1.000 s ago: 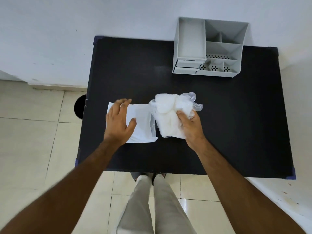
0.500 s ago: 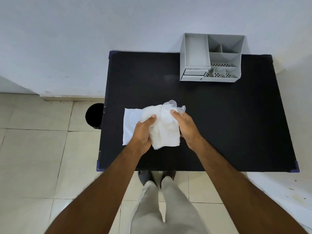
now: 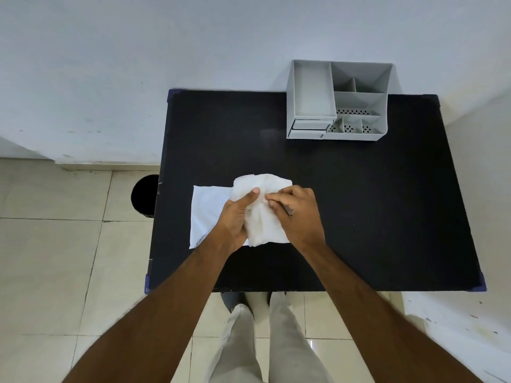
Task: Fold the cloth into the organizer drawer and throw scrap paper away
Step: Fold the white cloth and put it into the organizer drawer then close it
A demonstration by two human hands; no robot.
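Cloth [image 3: 262, 214] near bench [image 3: 359, 217] front-left edge, both hands' fingers clamped on it: left hand [image 3: 235, 219], right hand [image 3: 297, 217]. Folding step underway, over scrap paper [image 3: 207, 208]. Next: compact it, open organizer drawer [image 3: 308, 125] at back edge.

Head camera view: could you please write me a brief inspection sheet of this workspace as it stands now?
Surface: black table, mostly bare.
Job's things: white cloth bunched between both hands; scrap paper flat beside and partly under it; grey organizer at the far edge, both drawers shut.
Clutter: nothing seen.
Grippers: left hand and right hand both grip the cloth.
Cables: nothing seen.
Surroundings: white wall, tiled floor, dark bin on the floor left of the table.
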